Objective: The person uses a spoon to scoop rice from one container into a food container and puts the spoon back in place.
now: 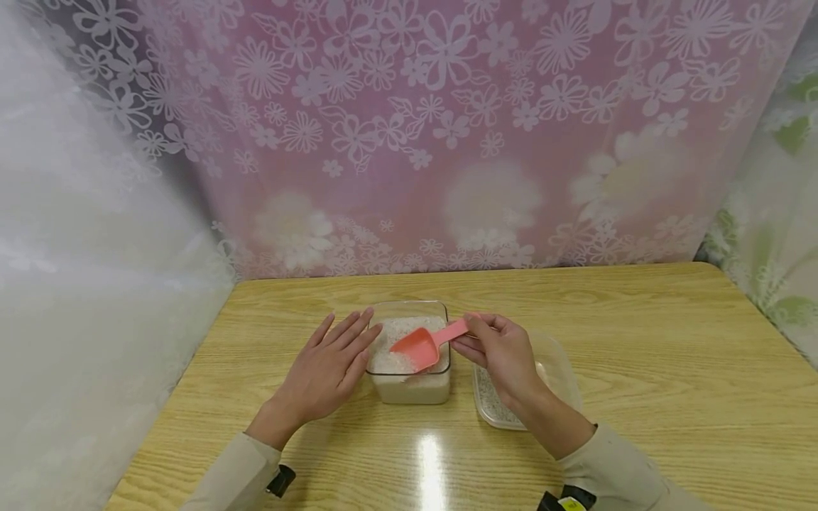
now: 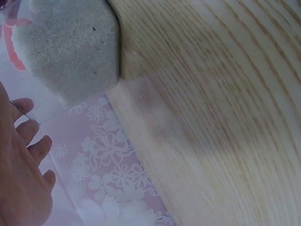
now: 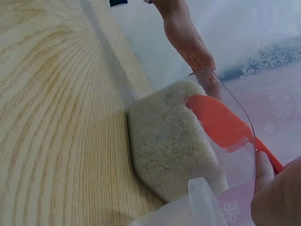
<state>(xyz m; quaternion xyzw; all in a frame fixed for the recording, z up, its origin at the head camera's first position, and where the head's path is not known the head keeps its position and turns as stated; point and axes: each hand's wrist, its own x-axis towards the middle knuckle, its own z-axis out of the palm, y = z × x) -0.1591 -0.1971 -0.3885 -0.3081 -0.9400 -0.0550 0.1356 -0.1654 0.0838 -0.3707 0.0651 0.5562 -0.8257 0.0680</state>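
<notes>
A clear square container (image 1: 409, 394) full of white rice (image 1: 402, 326) stands on the table. My left hand (image 1: 329, 372) lies at its left side with fingers straight and spread, fingertips right at the rim. Between thumb and fingers, my right hand (image 1: 505, 355) pinches the handle of a pink scoop (image 1: 418, 348). The scoop tilts down to the left inside the container, its front edge in the rice. In the right wrist view the scoop (image 3: 218, 122) shows behind the clear wall, above and partly in the rice (image 3: 164, 136).
A translucent plastic tub (image 1: 565, 369) sits right of the rice container, partly hidden under my right forearm. The wooden table (image 1: 671, 369) reaches back to a pink flowered curtain (image 1: 409, 177). Pale sheeting (image 1: 96, 248) hangs at the left, leaf-patterned cloth (image 1: 773, 234) at the right.
</notes>
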